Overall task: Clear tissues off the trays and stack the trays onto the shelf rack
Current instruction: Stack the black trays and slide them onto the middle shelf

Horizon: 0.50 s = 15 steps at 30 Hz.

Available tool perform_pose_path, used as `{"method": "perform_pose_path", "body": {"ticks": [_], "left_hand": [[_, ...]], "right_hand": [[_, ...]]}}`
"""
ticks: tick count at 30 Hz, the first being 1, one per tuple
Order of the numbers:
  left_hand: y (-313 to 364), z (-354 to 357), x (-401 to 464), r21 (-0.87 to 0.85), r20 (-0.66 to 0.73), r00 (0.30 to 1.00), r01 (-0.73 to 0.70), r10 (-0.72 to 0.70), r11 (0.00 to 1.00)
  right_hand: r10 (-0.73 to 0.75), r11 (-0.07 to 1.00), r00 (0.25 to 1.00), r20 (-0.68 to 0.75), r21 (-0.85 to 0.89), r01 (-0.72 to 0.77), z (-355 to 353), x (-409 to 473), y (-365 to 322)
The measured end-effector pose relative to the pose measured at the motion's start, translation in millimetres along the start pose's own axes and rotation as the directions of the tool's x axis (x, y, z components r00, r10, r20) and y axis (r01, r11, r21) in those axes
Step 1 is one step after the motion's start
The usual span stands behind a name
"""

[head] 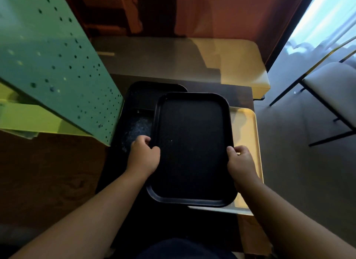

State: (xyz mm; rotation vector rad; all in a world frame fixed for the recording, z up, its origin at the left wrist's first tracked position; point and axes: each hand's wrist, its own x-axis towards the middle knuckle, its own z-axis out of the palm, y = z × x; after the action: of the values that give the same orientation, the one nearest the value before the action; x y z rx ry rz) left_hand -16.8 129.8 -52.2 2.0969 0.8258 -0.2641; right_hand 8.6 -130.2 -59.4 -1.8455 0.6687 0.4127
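Black tray (192, 147) at frame centre, gripped on its long edges: left hand (143, 156) curled over the left rim, right hand (240, 162) curled over the right rim. Overlaps a second black tray (140, 97) toward upper left and a yellow tray (248, 135) at right, all over a dark surface (240, 95). Green perforated rack (57, 66) at upper left; chair (331, 89) at right edge.

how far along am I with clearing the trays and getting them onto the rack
Done: the black tray you hold shows no tissues. In hand: left hand and right hand grip its side rims. Left: it is not yet on the green rack; another black tray and a yellow tray still lie beneath.
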Motion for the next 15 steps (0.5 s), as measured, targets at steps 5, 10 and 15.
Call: {"method": "perform_pose_path", "body": {"ticks": [5,10,15], "left_hand": [[-56.1,-50.1,1.7,-0.018,-0.033,0.995,0.093,-0.093,0.996],[-92.6,-74.4,1.0,-0.068,-0.060,0.988,0.137,-0.141,0.988],[-102.7,-89.0,12.0,-0.077,-0.047,0.992,0.116,-0.119,0.990]], "right_hand": [[0.030,0.999,1.000,0.009,-0.026,-0.030,70.0,-30.0,16.5],[0.017,0.995,1.000,-0.025,-0.101,-0.019,114.4,-51.6,30.5],[0.017,0.982,0.998,0.065,-0.190,-0.005,133.0,-62.9,26.7]]}}
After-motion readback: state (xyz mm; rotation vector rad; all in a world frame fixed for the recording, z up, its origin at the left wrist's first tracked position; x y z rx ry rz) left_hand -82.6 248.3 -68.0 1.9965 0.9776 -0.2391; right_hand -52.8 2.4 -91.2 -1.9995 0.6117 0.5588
